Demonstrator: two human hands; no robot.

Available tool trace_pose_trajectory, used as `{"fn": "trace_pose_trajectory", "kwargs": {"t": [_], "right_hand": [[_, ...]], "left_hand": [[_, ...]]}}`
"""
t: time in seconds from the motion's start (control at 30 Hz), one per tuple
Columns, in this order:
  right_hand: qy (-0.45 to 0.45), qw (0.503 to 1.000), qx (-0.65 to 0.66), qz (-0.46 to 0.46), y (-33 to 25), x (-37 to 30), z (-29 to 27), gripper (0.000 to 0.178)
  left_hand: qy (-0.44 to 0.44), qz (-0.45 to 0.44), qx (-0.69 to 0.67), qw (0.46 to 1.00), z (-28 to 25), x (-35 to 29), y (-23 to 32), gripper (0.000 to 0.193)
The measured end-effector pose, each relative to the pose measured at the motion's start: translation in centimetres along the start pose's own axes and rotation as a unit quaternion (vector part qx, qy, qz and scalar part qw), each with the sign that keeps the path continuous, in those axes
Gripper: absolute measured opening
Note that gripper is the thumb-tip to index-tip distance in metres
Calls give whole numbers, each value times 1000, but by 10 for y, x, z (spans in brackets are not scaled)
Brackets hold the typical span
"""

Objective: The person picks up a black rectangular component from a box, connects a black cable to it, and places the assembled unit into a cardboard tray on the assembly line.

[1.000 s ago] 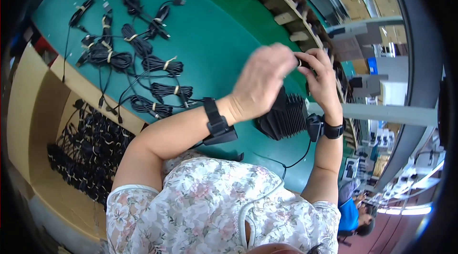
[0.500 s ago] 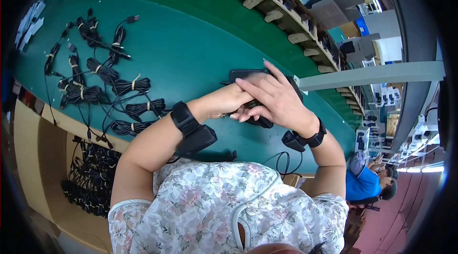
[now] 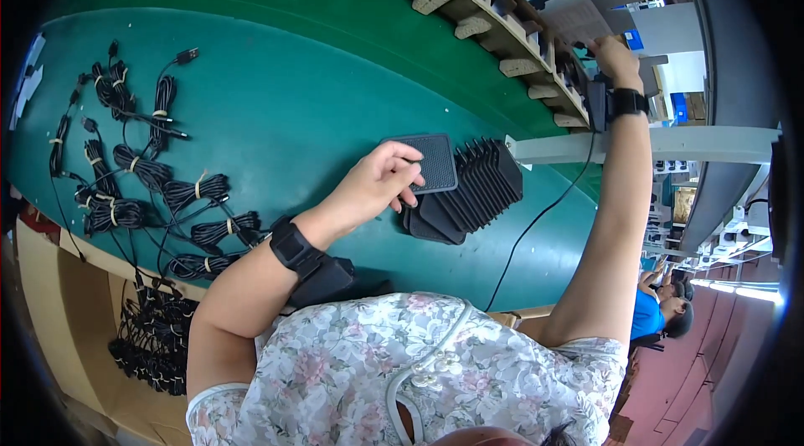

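Observation:
My left hand [image 3: 381, 182] is over the left edge of a black rectangular panel with a fine-textured face [image 3: 437, 163]. Its fingers are loosely curled and apart, with no firm grip showing. Beneath and beside the panel, a fanned row of similar thin black panels [image 3: 481, 186] stands on the green table. My right arm is stretched far out to the upper right. At the end of it, my right hand [image 3: 617, 62] is bent closed beside the compartments of a cardboard tray [image 3: 523, 31]. What its fingers hold, if anything, is hidden.
Tied black cables [image 3: 138, 170] are spread over the left of the green table [image 3: 293, 94]. An open cardboard box [image 3: 79, 295] with more cables sits at the lower left. A grey metal bar [image 3: 687, 144] crosses at the right. A person in blue [image 3: 649, 312] is farther right.
My hands were together over the black panels. My right hand has moved away to the upper right, to the tray; my left hand has drawn slightly left, and the panels now show.

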State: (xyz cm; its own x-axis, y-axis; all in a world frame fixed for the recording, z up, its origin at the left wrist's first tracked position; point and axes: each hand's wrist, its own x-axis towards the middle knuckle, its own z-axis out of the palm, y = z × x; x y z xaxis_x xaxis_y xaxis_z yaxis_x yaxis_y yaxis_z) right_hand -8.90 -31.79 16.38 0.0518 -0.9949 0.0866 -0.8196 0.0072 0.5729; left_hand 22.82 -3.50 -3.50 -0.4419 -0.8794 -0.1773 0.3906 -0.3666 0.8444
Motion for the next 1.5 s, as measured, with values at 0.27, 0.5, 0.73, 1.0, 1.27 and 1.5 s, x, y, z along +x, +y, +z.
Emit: {"fn": "trace_pose_trajectory", "kwargs": {"t": [0.27,0.5,0.73,1.0,1.27,1.5], "right_hand": [[-7,999,30,28,-5,75,106,36],[70,981,168,73,-23,99,189,43],[-12,990,117,82,8,105,207,53],[-155,987,12,30,10,86,167,41],[269,942,117,-164,-114,-49,44,28],[-166,680,682,-213,-191,-215,-20,29]], "left_hand": [[21,-16,-29,999,-4,-5,2,26],[58,22,-54,997,-9,-5,13,21],[216,198,241,925,-9,6,10,25],[160,229,494,823,1,-3,-1,56],[158,225,539,796,0,-2,-8,79],[283,334,452,777,3,-8,8,89]]}}
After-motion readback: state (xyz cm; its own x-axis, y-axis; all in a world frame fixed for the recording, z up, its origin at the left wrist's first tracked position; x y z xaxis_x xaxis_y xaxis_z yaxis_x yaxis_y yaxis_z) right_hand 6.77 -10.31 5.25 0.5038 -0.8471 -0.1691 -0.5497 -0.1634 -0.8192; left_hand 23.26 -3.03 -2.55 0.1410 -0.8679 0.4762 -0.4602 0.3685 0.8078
